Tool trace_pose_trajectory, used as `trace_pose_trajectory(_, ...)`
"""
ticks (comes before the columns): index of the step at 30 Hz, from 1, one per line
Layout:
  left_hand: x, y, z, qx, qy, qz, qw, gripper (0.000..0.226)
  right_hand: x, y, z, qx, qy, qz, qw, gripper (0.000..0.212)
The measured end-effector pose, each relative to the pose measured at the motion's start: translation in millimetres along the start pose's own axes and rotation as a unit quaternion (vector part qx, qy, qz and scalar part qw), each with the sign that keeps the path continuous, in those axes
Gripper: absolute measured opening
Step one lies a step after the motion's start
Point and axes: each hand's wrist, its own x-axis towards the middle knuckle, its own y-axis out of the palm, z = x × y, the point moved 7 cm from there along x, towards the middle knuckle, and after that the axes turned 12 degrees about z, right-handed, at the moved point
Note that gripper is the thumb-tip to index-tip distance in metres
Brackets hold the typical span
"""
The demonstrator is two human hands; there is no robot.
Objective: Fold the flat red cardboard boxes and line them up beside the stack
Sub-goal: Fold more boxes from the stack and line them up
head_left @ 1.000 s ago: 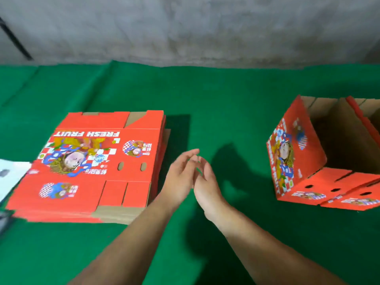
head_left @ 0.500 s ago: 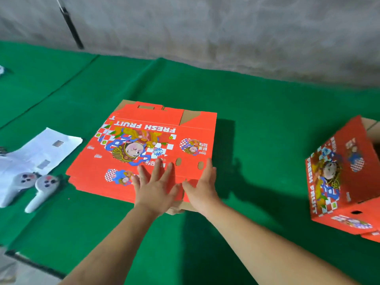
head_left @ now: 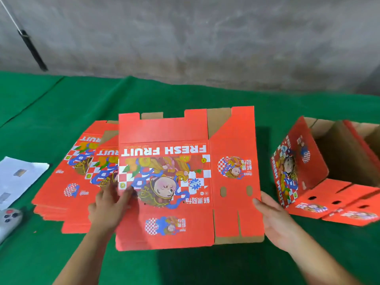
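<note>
A flat red cardboard box (head_left: 185,177) printed "FRESH FRUIT" is lifted and tilted toward me at the centre. My left hand (head_left: 109,206) grips its left edge, thumb on the printed face. My right hand (head_left: 271,214) holds its right edge, thumb on the front and the fingers hidden behind. The stack of flat red boxes (head_left: 67,186) lies on the green cloth behind and left of it, its top sheets slightly shifted. Two folded red boxes (head_left: 320,173) lie on their sides at the right, open ends facing away.
White paper sheets (head_left: 18,177) and a grey controller (head_left: 8,221) lie at the left edge. The table is covered with green cloth (head_left: 205,268) and backs onto a grey concrete wall (head_left: 205,38). A dark strap (head_left: 33,50) hangs at the upper left.
Both hands, which pressed on the stack's near edge, have taken the top flat box by its sides and lifted it off toward me. The stack's upper sheets slid a little.
</note>
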Motion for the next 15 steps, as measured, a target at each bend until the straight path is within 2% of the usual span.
trace_pose_trajectory(2,3,6,-3,-0.137,0.07,0.05,0.987,0.083,-4,-4,0,0.016,-0.011,-0.001,1.0,0.038)
trace_pose_trajectory(5,2,7,-17,-0.296,0.148,0.059,0.942,0.071,-3,-2,3,0.017,-0.027,-0.018,0.999,0.035)
trace_pose_trajectory(7,6,6,-20,-0.349,0.138,0.076,0.924,0.067,-1,-2,7,0.014,-0.032,-0.035,0.999,0.033)
trace_pose_trajectory(8,10,11,-21,-0.362,0.117,0.114,0.918,0.069,0,-2,10,0.015,-0.037,-0.042,0.998,0.032)
trace_pose_trajectory(10,17,22,-17,-0.366,0.082,0.179,0.909,0.074,0,-3,14,0.01,-0.043,-0.044,0.998,0.032)
trace_pose_trajectory(12,26,20,-11,-0.294,0.063,0.183,0.936,0.073,0,-5,13,0.008,-0.039,-0.037,0.999,0.033)
trace_pose_trajectory(15,22,13,-5,-0.166,0.113,0.188,0.961,0.086,0,-12,8,0.012,-0.034,-0.035,0.999,0.033)
